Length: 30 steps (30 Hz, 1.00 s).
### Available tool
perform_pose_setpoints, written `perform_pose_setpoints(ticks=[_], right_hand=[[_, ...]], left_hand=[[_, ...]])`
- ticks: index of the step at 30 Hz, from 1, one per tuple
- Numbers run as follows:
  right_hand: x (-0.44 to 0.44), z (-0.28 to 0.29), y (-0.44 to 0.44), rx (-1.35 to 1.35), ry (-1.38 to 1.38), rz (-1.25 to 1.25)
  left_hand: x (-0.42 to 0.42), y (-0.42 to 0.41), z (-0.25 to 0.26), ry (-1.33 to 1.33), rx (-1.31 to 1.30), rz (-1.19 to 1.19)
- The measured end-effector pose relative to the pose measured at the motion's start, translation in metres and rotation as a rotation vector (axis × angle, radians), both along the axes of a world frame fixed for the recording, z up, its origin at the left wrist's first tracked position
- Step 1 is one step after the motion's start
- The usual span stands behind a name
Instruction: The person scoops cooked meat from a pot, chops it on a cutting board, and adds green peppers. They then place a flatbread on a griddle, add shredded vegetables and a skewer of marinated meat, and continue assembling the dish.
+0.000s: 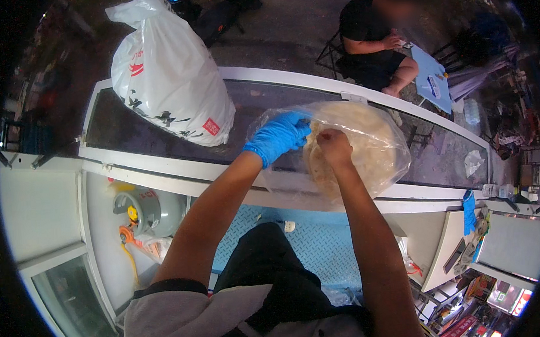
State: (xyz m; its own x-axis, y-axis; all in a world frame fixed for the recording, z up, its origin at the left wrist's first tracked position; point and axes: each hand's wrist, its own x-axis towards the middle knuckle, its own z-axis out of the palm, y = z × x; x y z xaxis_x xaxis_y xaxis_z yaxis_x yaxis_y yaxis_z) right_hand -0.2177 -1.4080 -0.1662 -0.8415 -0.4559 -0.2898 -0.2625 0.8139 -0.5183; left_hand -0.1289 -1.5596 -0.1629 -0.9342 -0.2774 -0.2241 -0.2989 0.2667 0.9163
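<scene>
Pale, round flatbreads, apparently stacked, lie inside a clear plastic bag on the framed glass panel in front of me. My left hand wears a blue disposable glove and reaches to the left edge of the breads, with bag film around it. Its fingertips are partly hidden, so its hold is unclear. Bare and curled, my right hand pinches the bag film over the near left side of the breads. The two hands are close together, a little apart.
A large white printed plastic bag stands on the panel to the left. Below are a gas cylinder and blue tread-plate floor. A blue glove hangs at right. Beyond, a person sits by a small table.
</scene>
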Motion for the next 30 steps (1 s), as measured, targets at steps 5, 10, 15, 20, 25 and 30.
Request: perform_pose_setpoints(ticks=[5, 10, 15, 20, 25, 30], right_hand=[[0.001, 0.001, 0.006, -0.095, -0.025, -0.047], [0.009, 0.028, 0.007, -0.066, 0.656, 0.187], [-0.005, 0.014, 0.015, -0.292, 0.074, 0.086], [-0.003, 0.019, 0.015, -0.463, -0.510, -0.176], [-0.006, 0.009, 0.019, -0.633, -0.686, -0.214], [-0.008, 0.007, 0.021, -0.681, -0.702, -0.166]], left_hand=[[-0.016, -0.001, -0.008, -0.115, -0.137, -0.060], [-0.012, 0.010, 0.013, -0.140, -0.141, -0.145], [-0.014, 0.017, 0.014, -0.091, -0.073, -0.110], [-0.007, 0.024, 0.014, 0.043, 0.006, -0.086], [-0.008, 0.026, 0.006, 0.056, 0.004, -0.083], [-0.002, 0.024, 0.001, 0.082, 0.235, -0.066]])
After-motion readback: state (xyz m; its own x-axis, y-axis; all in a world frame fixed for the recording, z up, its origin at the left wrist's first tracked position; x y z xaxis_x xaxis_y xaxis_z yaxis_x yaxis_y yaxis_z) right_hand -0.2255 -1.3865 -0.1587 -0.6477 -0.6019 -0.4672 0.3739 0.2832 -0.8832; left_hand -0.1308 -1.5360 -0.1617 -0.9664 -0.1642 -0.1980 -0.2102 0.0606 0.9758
